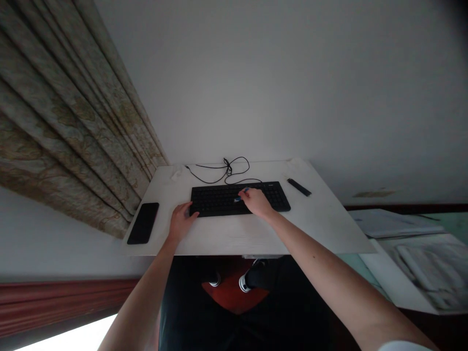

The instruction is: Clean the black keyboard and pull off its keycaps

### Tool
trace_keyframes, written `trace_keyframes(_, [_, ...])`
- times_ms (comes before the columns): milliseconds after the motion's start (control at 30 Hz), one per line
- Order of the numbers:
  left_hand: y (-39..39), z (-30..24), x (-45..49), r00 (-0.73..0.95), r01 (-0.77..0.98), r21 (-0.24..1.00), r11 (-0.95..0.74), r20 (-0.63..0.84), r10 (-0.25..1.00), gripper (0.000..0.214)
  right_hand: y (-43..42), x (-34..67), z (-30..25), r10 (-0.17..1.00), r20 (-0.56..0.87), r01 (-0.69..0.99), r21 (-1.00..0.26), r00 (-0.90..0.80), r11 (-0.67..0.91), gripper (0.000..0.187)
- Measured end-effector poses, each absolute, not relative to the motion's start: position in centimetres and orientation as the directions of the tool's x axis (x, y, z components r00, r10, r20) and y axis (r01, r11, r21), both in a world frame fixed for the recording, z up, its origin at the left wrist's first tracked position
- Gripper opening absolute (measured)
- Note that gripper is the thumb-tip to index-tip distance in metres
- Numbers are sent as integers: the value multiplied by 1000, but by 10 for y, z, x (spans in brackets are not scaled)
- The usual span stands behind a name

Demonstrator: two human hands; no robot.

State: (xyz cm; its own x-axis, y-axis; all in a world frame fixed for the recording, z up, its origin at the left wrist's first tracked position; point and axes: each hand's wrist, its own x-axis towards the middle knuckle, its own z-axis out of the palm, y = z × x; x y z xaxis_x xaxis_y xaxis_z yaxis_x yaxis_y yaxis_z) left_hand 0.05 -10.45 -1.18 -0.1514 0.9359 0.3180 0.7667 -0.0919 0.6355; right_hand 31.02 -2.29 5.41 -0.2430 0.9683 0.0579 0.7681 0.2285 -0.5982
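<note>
A black keyboard point(219, 199) lies flat on the white table point(226, 234). My left hand point(180, 222) grips its left end, with the thumb at the front edge and the fingers at the side. Over the right-middle keys, my right hand point(256, 201) is closed on a small blue tool point(237, 199) with a pale tip. That tip is at the keys; its exact kind is too small to make out, and the fingers hide part of it. Behind the keyboard runs its black cable point(229, 170), tied in a loose bundle.
A black phone point(144, 223) lies at the table's left edge. To the right of the keyboard is a slim black bar point(299, 187). A patterned curtain point(73, 107) hangs at the left, and the wall point(248, 97) stands behind. Wrapped items point(427, 263) sit at the lower right.
</note>
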Motion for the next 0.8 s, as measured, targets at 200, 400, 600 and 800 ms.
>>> trace_keyframes(200, [-105,-12,1,-154,780,620,-84,320,935,42,-23,358,51,975,77,783,-583,-209,215,29])
trace_keyframes(400, [-104,-14,0,-139,782,616,-99,327,935,43,-23,401,49,994,41,788,-606,-102,106,29])
trace_keyframes(600, [-105,-12,1,-147,785,613,-86,319,936,44,-19,443,47,999,47,770,-636,-20,45,27])
trace_keyframes(800, [-104,-13,1,-152,785,614,-80,316,936,43,-17,463,54,990,81,786,-616,119,-44,26])
